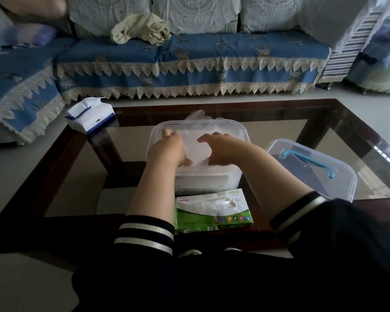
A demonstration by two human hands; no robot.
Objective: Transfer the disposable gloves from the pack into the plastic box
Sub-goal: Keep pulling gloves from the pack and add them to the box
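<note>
A clear plastic box [158, 131] stands open on the glass table, directly ahead of me. Both my hands reach into it. My left hand [169, 149] and my right hand [221, 149] each grip a thin translucent bunch of disposable gloves [197, 152] between them, fingers curled on the film. More glove film sticks up at the box's far rim [196, 115]. The green and white glove pack [212, 212] lies flat at the table's near edge, its torn top showing clear film inside.
The box's clear lid with a blue handle [311, 163] lies to the right. A blue and white tissue pack [90, 115] sits at the table's far left corner. A blue-covered sofa [189, 61] runs behind the dark-framed glass table [358, 140].
</note>
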